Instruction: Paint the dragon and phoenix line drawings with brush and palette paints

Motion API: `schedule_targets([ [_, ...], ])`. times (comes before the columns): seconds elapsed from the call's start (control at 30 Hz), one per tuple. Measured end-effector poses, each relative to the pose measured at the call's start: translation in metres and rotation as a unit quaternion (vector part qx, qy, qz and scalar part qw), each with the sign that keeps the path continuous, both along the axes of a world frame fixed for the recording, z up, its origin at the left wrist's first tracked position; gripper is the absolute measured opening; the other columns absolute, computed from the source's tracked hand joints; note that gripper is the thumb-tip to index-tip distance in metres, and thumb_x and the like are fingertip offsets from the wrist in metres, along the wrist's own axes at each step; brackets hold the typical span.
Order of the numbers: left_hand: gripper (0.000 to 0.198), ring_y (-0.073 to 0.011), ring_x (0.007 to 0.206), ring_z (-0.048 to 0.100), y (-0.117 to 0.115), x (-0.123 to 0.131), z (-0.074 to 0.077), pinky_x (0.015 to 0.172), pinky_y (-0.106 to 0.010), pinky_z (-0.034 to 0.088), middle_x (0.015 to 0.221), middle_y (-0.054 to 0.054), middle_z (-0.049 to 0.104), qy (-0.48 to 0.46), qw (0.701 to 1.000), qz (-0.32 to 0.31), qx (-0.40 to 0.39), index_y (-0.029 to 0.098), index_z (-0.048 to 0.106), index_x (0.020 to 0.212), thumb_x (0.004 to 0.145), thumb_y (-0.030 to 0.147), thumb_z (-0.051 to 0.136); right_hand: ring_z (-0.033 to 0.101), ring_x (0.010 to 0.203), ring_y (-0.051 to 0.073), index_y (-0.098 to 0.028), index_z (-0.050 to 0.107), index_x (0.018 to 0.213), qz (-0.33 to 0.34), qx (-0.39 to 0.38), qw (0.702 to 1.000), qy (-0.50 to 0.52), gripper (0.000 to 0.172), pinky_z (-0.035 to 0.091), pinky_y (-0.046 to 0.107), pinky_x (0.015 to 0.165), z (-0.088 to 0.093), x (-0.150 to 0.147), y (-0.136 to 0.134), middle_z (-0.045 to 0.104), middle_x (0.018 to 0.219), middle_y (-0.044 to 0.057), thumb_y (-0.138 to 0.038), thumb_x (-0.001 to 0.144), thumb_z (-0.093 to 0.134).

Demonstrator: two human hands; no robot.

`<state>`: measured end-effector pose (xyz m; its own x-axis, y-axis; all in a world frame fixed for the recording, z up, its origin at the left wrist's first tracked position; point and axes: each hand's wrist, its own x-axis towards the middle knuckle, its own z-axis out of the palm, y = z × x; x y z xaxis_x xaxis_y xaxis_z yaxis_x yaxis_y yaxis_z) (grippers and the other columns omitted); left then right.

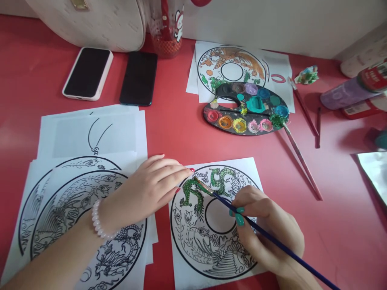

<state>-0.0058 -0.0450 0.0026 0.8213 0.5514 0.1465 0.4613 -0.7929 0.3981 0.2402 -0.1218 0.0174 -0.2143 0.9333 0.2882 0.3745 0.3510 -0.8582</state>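
Observation:
A white sheet (pixel 220 216) printed with a ring-shaped dragon and phoenix design lies on the red table. Part of its upper dragon is painted green; the phoenix below is uncoloured. My right hand (pixel 269 229), with teal nails, grips a blue-handled paintbrush (pixel 223 201) between thumb and fingers. The brush tip touches the green dragon at the upper left of the ring. My left hand (pixel 159 181) lies flat with fingers stretched out, fingertips on the sheet's upper left edge. A bead bracelet (pixel 98 221) circles that wrist.
A black paint palette (pixel 269 109) overlaps a partly coloured sheet (pixel 202 94) behind. One brush (pixel 302 161) leans on it. More printed sheets (pixel 139 133) lie left. Two phones (pixel 138 78), a bag (pixel 90 24) and a cup (pixel 166 40) stand behind; bottles (pixel 341 92) lie right.

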Motion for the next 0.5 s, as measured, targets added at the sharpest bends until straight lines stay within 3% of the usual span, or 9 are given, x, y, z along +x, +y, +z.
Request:
schedule_targets([
  [0.5, 0.034, -0.0202, 0.115, 0.049, 0.0010, -0.0001, -0.0001, 0.106, -0.047, 0.035, 0.123, -0.008, 0.058, -0.002, 1.000, 0.001, -0.010, 0.016, 0.044, 0.132, 0.098, 0.019, 0.040, 0.050, 0.064, 0.015, -0.021, 0.044, 0.080, -0.001, 0.011, 1.000, -0.028, 0.021, 0.044, 0.031, 0.054, 0.0013, -0.0027, 0.0038, 0.054, 0.072, 0.003, -0.002, 0.073, 0.048],
])
